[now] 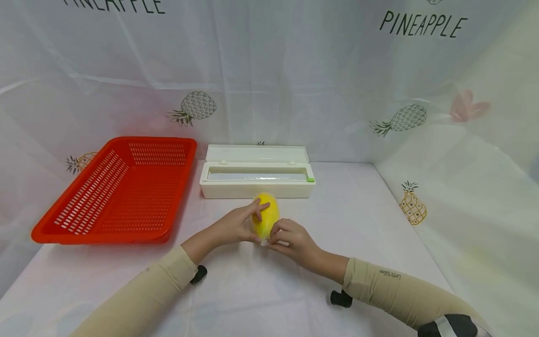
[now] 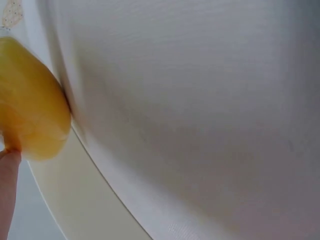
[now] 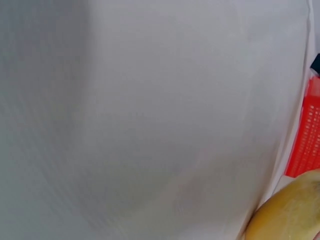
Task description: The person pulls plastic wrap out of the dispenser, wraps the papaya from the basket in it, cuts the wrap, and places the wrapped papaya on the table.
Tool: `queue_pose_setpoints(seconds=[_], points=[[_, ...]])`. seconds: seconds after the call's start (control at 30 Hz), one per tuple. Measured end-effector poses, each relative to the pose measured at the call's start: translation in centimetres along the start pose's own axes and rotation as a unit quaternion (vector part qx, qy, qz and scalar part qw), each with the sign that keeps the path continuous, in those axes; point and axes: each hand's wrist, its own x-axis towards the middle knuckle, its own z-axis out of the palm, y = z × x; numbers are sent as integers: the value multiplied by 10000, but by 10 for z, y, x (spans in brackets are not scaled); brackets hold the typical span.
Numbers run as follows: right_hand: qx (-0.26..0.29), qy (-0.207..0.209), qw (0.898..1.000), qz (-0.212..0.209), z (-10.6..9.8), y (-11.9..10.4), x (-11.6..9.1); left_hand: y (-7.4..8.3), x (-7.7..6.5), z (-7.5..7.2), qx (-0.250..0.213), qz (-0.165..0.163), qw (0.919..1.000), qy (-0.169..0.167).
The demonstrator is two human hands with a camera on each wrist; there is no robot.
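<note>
A yellow mango with a shiny clear film around it is on the white table, just in front of the cling film dispenser. My left hand holds it from the left, fingers over its upper side and thumb near its lower end. At the near right end, my right hand pinches the clear film with curled fingers. In the left wrist view the mango shows at the left edge, touched by a fingertip. Part of the mango also fills the right wrist view's lower right corner.
A red plastic basket with slotted sides stands at the left. The dispenser's lid is raised, with a film roll inside and a green slider at its right end. White pineapple-print sheeting hangs behind and at the right.
</note>
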Motion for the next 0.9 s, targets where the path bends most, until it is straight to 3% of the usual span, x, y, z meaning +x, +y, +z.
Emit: queue_pose_setpoints(seconds=[0.3,0.63,0.9], points=[[-64,127,9991,399,-7,11,9,-2,1,4,422,295,9986,137],[-239,46,9979,602,-11,20,9,1,3,4,30,505,9987,78],[-309,-174,9962,792,-15,24,5,4,4,6,227,507,9984,64]])
